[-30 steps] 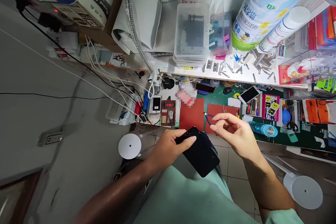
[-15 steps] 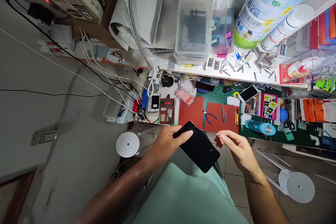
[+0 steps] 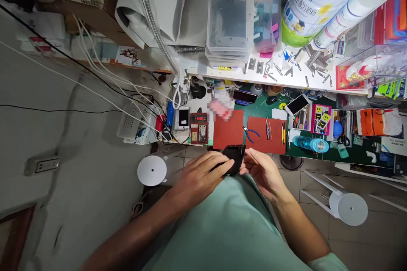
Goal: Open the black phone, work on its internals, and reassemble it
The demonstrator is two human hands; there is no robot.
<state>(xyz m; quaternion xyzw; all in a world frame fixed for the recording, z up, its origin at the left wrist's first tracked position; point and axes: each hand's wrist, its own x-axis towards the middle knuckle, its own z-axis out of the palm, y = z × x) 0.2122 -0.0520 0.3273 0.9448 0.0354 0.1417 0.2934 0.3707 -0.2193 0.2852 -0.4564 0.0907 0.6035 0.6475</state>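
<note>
A black smartphone (image 3: 236, 157) is held low, just in front of the bench edge and over my shirt. My left hand (image 3: 203, 173) covers its left part from above, the fingers lying across the dark face. At its right edge my right hand (image 3: 263, 172) grips with thumb and fingertips. Part of the phone is hidden under my left hand. On the bench beyond lie two reddish-brown mats (image 3: 227, 129). Blue-handled pliers (image 3: 251, 134), tweezers (image 3: 270, 128) and a yellow-and-black pen-like tool (image 3: 282, 133) rest on or beside the right-hand mat.
Left on the bench are a white phone (image 3: 183, 117) and a small device with a red display (image 3: 199, 117). A blue bottle (image 3: 310, 144) lies at the right. Above, a shelf (image 3: 219, 72) carries plastic boxes and a large can (image 3: 318, 4). White stools (image 3: 151, 170) stand below.
The phone has turned and tilted, so less of its face shows. My left hand has moved over it, and my right hand has come in from the right to its edge.
</note>
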